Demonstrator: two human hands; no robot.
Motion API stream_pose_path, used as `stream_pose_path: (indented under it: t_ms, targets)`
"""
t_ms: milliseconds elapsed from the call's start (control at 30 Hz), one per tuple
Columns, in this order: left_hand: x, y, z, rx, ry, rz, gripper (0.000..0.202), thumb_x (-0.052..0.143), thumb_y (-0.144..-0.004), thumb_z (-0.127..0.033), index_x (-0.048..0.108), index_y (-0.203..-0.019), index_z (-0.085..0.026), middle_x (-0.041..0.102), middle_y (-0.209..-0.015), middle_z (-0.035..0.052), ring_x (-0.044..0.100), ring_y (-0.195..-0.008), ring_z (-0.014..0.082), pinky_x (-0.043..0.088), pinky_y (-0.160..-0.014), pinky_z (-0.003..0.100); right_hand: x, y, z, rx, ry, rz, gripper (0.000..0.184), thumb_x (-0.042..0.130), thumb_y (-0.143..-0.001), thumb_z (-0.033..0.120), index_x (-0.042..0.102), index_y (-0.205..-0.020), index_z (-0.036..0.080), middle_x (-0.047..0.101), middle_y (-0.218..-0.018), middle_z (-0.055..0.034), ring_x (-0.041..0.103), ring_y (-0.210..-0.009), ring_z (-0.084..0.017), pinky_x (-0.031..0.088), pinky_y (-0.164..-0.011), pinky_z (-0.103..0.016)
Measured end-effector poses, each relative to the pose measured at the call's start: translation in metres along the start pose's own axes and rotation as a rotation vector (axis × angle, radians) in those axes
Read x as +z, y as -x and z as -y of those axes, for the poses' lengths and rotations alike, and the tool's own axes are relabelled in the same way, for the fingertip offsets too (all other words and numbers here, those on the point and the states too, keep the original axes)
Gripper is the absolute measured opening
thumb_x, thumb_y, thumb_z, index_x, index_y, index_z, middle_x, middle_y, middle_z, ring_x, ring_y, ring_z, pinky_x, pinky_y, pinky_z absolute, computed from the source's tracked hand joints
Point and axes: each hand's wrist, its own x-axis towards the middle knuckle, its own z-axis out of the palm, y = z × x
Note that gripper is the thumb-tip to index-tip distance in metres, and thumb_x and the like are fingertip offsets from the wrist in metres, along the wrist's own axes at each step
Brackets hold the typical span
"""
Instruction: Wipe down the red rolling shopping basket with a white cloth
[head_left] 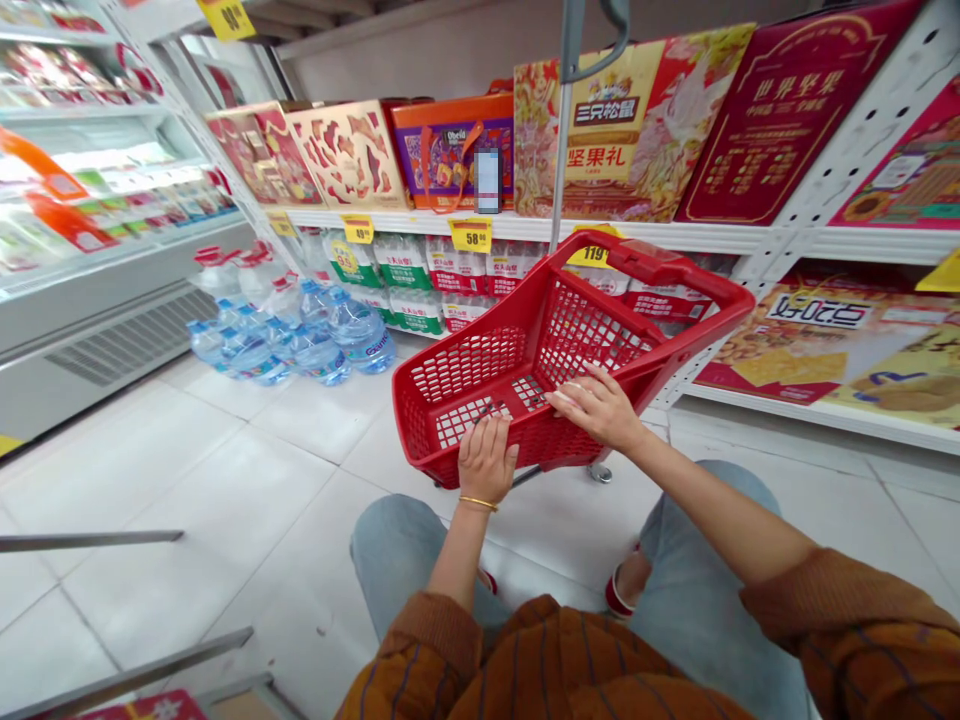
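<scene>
A red plastic shopping cart [551,440] with lattice sides stands in front of my knees, its handle toward the upper right. Nothing lies in the part of its basket that shows. My left hand [487,458], with a thin gold bracelet at the wrist, hooks its fingers over the near rim. Farther right along that rim, my right hand [596,408] is laid with its fingers over the edge into the basket. Both hands grip the cart; the fingertips of the left are partly hidden behind the rim.
Boxed gifts [630,130] line the shelf ahead, above shrink-wrapped bottle packs [409,262]. Large water bottles [300,335] stand on the floor at left, beside a refrigerated case [112,350]. A metal pole [559,160] rises behind the cart. Metal bars [150,672] reach in at lower left.
</scene>
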Motion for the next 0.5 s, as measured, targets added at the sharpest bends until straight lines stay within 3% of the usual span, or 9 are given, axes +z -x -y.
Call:
stream_pose_path:
  t_ms: [267, 500]
  targets:
    - [0.0, 0.001, 0.001, 0.029, -0.036, -0.028, 0.047, 0.034, -0.097, -0.037, 0.055, -0.134, -0.017, 0.067, -0.123, 0.0092, 0.058, -0.116, 0.0219, 0.021, -0.113, 0.034, -0.017, 0.014, -0.032, 0.018, 0.06, 0.014, 0.036, 0.057, -0.092, 0.019, 0.058, -0.126, 0.032, 0.07, -0.108, -0.0009, 0.057, -0.103, -0.017, 0.036, -0.108, -0.048]
    - [-0.008, -0.001, 0.009, 0.041, -0.036, 0.037, 0.048, 0.031, -0.098, -0.037, 0.054, -0.134, -0.016, 0.066, -0.125, 0.0101, 0.056, -0.119, 0.0217, 0.023, -0.113, 0.034, -0.028, 0.018, -0.046, 0.026, 0.152, -0.011, 0.037, 0.055, -0.092, 0.016, 0.057, -0.127, 0.031, 0.069, -0.11, -0.0014, 0.056, -0.107, -0.018, 0.034, -0.109, -0.048]
